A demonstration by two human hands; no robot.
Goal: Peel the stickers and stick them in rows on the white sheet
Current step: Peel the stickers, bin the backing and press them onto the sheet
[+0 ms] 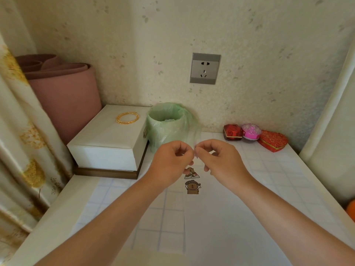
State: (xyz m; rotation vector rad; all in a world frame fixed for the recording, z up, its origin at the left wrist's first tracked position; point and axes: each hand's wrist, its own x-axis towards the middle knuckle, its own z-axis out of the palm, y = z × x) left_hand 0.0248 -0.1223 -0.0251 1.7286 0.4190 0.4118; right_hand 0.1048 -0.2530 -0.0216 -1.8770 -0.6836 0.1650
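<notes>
Thumb and forefinger of the left hand [172, 158] and of the right hand [221, 157] are curled and meet tip to tip, both pinching a thin clear film [195, 148] too faint to show whether it carries a sticker. Just below, two brown cartoon stickers [192, 187] lie one above the other on the white sheet [230, 217]. Behind the hands stand a green-lined bin [169, 127] and a white box [107, 139].
</notes>
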